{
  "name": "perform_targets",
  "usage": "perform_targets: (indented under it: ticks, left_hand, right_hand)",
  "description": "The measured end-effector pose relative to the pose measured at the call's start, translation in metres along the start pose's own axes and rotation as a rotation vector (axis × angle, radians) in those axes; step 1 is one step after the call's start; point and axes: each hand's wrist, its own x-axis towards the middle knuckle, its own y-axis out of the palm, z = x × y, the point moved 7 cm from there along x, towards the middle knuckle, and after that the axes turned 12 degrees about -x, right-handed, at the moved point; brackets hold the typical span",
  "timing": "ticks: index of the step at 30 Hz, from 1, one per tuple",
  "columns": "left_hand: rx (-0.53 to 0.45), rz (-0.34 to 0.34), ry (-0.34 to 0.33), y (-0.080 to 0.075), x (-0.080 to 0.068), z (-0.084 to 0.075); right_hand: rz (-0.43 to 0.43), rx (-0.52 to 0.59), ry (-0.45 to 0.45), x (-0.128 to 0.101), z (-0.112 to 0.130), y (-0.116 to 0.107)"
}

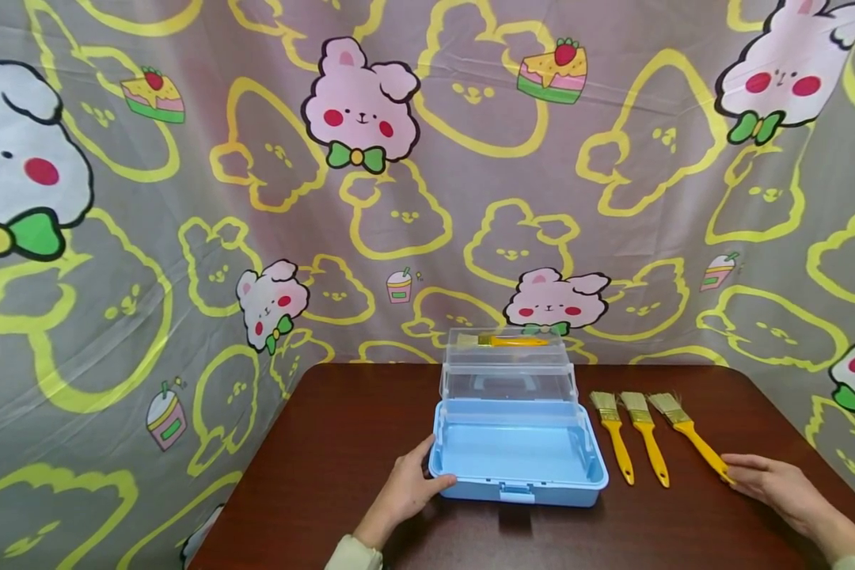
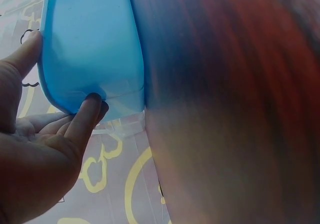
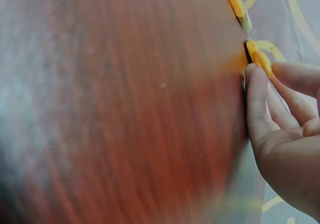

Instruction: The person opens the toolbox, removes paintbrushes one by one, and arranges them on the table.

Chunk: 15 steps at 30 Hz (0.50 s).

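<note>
Blue toolbox (image 1: 518, 451) open near the front edge of a dark wooden table (image 1: 328, 467), clear lid tiers (image 1: 507, 372) swung up behind, one yellow-handled brush (image 1: 502, 341) already resting in the topmost tray. Left hand (image 1: 406, 491) steadying the box's near left corner, thumb on the rim and fingers (image 2: 87, 116) curled against the side wall. Just right of the box, three more yellow-handled brushes in a row, bristles pointing away. Right hand (image 1: 777, 483) at the end of the rightmost brush (image 1: 691, 435), fingertips (image 3: 257, 79) touching the handle tip, fingers nearly straight, no grip closed round it yet. Hands well apart, one on either side of the box. Behind it all, a grey cartoon-rabbit backdrop (image 1: 427, 158). Apparent step: picking up a brush to stow. Next move, by the look of it: pinching the handle, lifting clear of its neighbours, carrying leftward over the box.
</note>
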Motion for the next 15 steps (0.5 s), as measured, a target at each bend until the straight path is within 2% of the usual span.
perform_targets:
  ticks: [6,15]
  left_hand:
    - [-0.003,-0.003,-0.002,0.000,0.000,0.000]
    - [-0.008,-0.004,0.003,0.001,0.001,0.000]
  right_hand:
    - [0.005,-0.091,0.011,0.004,0.001,0.010]
    - [-0.005,-0.130,0.016,0.007,0.003,0.016]
